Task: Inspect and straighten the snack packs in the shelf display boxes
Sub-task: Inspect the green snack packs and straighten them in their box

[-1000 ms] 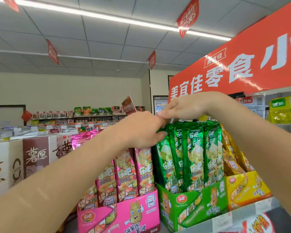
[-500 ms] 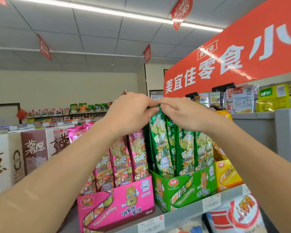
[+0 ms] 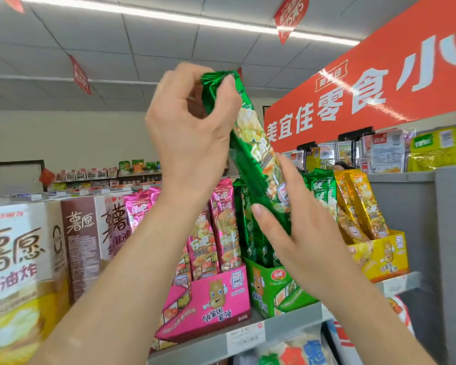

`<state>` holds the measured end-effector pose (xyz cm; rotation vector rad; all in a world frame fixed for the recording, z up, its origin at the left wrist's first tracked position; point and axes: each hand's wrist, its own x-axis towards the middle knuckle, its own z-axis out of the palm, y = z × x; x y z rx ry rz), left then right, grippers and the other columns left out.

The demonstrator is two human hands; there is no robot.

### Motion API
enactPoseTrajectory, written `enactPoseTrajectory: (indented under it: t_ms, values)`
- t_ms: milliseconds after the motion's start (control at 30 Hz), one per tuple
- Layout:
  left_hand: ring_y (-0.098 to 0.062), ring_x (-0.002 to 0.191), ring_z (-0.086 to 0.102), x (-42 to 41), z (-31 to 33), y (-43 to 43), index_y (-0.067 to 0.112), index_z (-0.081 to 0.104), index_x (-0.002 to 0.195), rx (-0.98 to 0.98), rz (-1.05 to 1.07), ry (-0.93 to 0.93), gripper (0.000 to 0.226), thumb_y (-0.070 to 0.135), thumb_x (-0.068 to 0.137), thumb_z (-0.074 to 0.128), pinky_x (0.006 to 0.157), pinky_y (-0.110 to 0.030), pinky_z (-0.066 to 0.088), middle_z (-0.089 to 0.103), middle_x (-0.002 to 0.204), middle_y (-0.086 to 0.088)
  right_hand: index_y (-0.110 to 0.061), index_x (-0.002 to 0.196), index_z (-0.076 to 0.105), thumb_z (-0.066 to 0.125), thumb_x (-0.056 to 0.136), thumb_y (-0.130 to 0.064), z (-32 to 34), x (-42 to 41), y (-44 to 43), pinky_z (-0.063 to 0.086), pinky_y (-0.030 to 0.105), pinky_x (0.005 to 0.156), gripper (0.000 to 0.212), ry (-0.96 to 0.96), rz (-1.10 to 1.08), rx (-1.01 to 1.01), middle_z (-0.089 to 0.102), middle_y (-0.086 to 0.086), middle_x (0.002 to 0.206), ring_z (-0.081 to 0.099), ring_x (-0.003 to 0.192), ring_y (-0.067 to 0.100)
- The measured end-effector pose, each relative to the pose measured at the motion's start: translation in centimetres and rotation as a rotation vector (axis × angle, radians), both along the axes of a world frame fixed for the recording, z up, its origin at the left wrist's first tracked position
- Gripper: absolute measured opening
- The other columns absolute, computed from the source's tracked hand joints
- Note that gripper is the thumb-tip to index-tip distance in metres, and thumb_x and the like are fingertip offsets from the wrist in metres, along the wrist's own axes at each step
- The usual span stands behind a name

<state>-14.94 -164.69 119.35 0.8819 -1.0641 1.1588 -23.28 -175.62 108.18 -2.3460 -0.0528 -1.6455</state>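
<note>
pack [image 3: 256, 143]: tilted, held above green box [image 3: 274, 285] | left hand [image 3: 192, 133]: pinching its crumpled top | right hand [image 3: 300, 233]: clasping its lower part | risk: hard pinch may crease the seal; careless reinsertion may knock other packs [image 3: 319, 185] in the box askew

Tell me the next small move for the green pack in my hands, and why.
Probably lower the green pack upright into the green box. The left hand pinches its crumpled top and the right hand grips its lower part, so it is held tilted above the other green packs standing in that box.
</note>
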Motion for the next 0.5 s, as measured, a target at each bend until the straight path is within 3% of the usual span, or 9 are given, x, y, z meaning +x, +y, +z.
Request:
enactPoseTrajectory:
  t_ms: [33,133,233,267,300,367,400,433,500]
  values:
    - [-0.012,0.066,0.048,-0.4,-0.2,0.2,0.023,0.057,0.074,0.003,-0.045,0.02,0.016,0.021,0.088,0.065,0.06,-0.033,0.04,0.055,0.069,-0.003,-0.048,0.147,0.007,0.042,0.098,-0.053,-0.8,-0.1,0.6,0.019,-0.001,0.098,0.06,0.009,0.041,0.057,0.021,-0.044,0.139,0.023,0.124,-0.027]
    - [-0.003,0.06,0.045,-1.8,-1.3,0.6,0.022,0.058,0.072,0.091,-0.268,0.109,0.019,0.021,0.089,0.068,0.058,-0.02,0.037,0.051,0.062,0.012,-0.059,0.142,0.012,0.035,0.094,-0.064,-3.2,-0.7,2.4,0.03,0.0,0.089,0.054,-0.005,0.143,0.211,0.046,-0.035,0.135,0.045,0.111,-0.017]
    - [-0.009,0.063,0.055,-2.2,-3.4,1.2,0.025,0.061,0.078,0.316,-0.513,0.224,0.016,0.037,0.088,0.065,0.064,-0.021,0.044,0.059,0.066,0.013,-0.082,0.122,0.021,0.045,0.088,-0.064,-5.3,-1.8,4.2,0.026,-0.011,0.083,0.045,-0.014,0.343,0.386,0.042,-0.059,0.113,0.036,0.118,-0.029]
    - [-0.018,0.069,0.062,-2.0,-4.4,1.4,0.029,0.064,0.082,0.415,-0.603,0.252,0.013,0.041,0.085,0.066,0.067,-0.029,0.049,0.066,0.075,0.006,-0.082,0.118,0.029,0.05,0.088,-0.06,-6.0,-2.2,4.5,0.032,-0.009,0.081,0.043,-0.014,0.427,0.437,0.048,-0.057,0.106,0.039,0.119,-0.021]
    - [-0.028,0.076,0.067,-1.8,-5.6,1.6,0.032,0.066,0.088,0.492,-0.693,0.28,0.012,0.04,0.08,0.069,0.071,-0.036,0.054,0.071,0.087,-0.002,-0.076,0.119,0.04,0.055,0.084,-0.063,-6.9,-2.6,4.6,0.041,0.0,0.084,0.04,0.007,0.513,0.505,0.058,-0.047,0.106,0.055,0.11,-0.016]
    - [-0.033,0.082,0.07,-1.7,-8.1,2.0,0.033,0.066,0.101,0.511,-0.772,0.349,0.03,0.033,0.072,0.076,0.076,-0.043,0.057,0.073,0.099,-0.013,-0.065,0.119,0.054,0.061,0.07,-0.079,-8.4,-3.2,4.8,0.047,0.025,0.097,0.052,0.095,0.626,0.714,0.067,-0.023,0.115,0.057,0.103,-0.005]
    - [-0.032,0.082,0.07,-1.6,-9.2,2.1,0.032,0.067,0.103,0.474,-0.765,0.391,0.035,0.032,0.07,0.078,0.077,-0.046,0.057,0.074,0.098,-0.014,-0.067,0.111,0.058,0.063,0.065,-0.08,-8.9,-3.5,4.8,0.048,0.026,0.097,0.048,0.127,0.642,0.807,0.069,-0.024,0.113,0.061,0.105,-0.004]
    - [-0.032,0.081,0.071,-1.7,-10.3,2.1,0.032,0.068,0.103,0.426,-0.742,0.435,0.036,0.031,0.069,0.079,0.077,-0.049,0.058,0.075,0.095,-0.014,-0.07,0.103,0.06,0.063,0.064,-0.077,-9.5,-3.8,4.8,0.049,0.019,0.09,0.039,0.158,0.641,0.857,0.07,-0.027,0.104,0.063,0.097,-0.009]
    - [-0.03,0.078,0.071,-1.7,-12.1,1.9,0.033,0.069,0.096,0.354,-0.679,0.5,0.028,0.031,0.07,0.08,0.073,-0.054,0.058,0.076,0.089,-0.011,-0.062,0.109,0.063,0.065,0.069,-0.076,-10.3,-4.4,4.6,0.048,0.016,0.077,0.043,0.267,0.678,0.883,0.073,-0.019,0.094,0.066,0.085,-0.003]
